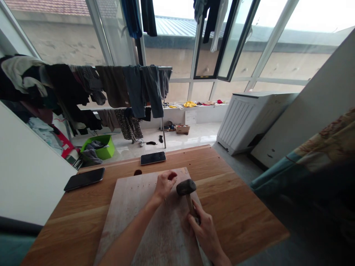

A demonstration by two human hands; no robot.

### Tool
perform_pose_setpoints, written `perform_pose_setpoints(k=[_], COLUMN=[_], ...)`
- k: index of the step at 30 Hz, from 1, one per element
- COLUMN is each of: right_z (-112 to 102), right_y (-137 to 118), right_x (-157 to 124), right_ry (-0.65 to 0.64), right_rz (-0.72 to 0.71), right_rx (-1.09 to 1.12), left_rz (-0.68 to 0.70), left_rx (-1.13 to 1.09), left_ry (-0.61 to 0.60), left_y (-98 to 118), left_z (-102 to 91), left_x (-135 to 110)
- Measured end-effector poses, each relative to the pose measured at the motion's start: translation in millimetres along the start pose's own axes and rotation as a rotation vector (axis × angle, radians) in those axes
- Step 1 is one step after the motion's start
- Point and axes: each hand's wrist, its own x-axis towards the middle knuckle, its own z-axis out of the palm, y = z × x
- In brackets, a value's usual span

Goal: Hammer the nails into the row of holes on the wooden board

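A pale wooden board (127,221) lies flat in front of me, with a row of small dark marks, holes or nail heads, near its far edge. My left hand (164,184) is over the far part of the board, fingers curled into a pinch. Whatever sits between those fingertips is too small to make out. In my right hand (206,229) is a mallet (186,187) with a dark head and a wooden handle. Its head is just right of my left fingertips, above the board's right side.
The board rests on a wooden table (238,207). Two dark phones lie there, one phone (153,158) at the far edge and a larger phone or tablet (84,179) at left. Beyond are a laundry rack (163,129), a green basket (107,147) and a white cabinet (238,118).
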Motion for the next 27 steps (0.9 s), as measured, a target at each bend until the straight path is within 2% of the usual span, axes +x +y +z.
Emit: perform_pose_setpoints(k=[4,11,15,27], right_z=[0.8,-0.8,-2.1,-4.6], right_y=[2.9,3.3,3.0,-2.4], right_x=[-0.9,1.0,1.9,13.1], right_ry=[0.009,0.019,-0.032,-0.006], right_rz=[0.014,0.001,0.069,0.120], right_rx=[0.045,0.046,0.086,0.150], left_rz=[-0.025,0.019,0.033,0.049], left_rx=[0.008,0.068,0.055,0.065], left_ry=[0.045,0.097,0.060,-0.006], left_y=[-12.5,-18.8,-16.6,-14.1], left_z=[10.4,10.4,10.2,11.9], left_x=[-5.1,-11.0,-11.3,-11.3])
